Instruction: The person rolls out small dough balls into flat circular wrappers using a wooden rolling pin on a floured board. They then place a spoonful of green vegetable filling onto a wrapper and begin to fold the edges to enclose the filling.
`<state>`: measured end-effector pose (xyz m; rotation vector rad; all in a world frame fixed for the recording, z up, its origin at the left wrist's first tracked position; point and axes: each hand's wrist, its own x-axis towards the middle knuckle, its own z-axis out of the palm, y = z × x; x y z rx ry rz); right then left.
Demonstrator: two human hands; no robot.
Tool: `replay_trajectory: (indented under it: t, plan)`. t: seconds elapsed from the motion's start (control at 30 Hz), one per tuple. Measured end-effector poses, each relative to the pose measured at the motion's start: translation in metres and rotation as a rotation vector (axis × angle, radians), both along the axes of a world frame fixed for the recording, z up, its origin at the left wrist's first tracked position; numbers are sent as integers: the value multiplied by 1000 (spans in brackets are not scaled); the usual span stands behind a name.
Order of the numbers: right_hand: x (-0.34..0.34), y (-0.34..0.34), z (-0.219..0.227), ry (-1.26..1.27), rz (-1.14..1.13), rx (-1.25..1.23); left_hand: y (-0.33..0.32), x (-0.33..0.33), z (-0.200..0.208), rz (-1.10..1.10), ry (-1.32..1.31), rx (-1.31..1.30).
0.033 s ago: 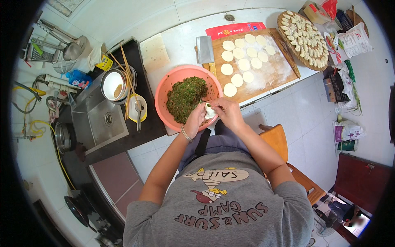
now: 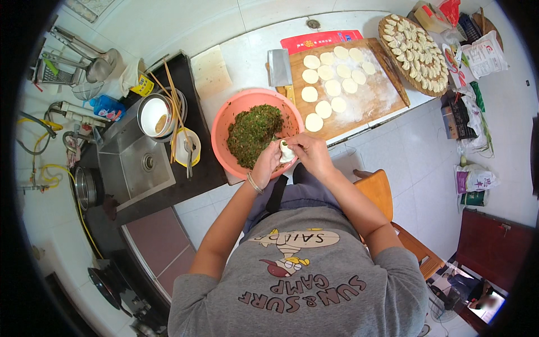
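Over the near rim of a pink basin (image 2: 220,150), a dumpling (image 2: 286,153) is held between my two hands, its white dough folded round a bit of green filling. My left hand (image 2: 267,164), a bangle at its wrist, cups the dumpling from the left. The fingers of my right hand (image 2: 313,155) pinch its upper edge. Chopped green filling (image 2: 254,133) is heaped in the basin. Just right of it, several round dough wrappers (image 2: 332,87) lie on a floured wooden board (image 2: 365,104).
A cleaver (image 2: 280,68) lies at the board's left edge, and a rolling pin (image 2: 391,70) along its right. Beyond is a round tray (image 2: 384,40) of shaped dumplings. To the left are chopsticks (image 2: 173,106), bowls (image 2: 152,115) and a sink (image 2: 120,174). A wooden chair (image 2: 375,194) stands at my right.
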<state>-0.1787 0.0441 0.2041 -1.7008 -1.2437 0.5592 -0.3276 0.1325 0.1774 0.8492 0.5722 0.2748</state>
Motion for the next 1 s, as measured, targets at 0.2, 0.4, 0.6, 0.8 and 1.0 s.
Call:
replay_trajectory:
  t: [0.2,0.4,0.6,0.8,1.0]
  plan:
    - [3,2,9,60,45,-53,0,-4,0,-22,-35,-64]
    - [4,4,1,72,80,-64,0,-4,3,-56,-33,-53]
    - [-2,5,10,-82,64,17,2,-4,4,-75,-36,-56]
    - [-3,4,11,31,67,-28,3,-5,-1,-69,-28,-58]
    - [1,7,15,-5,127,-57,11,-11,-10,-154,-29,-57]
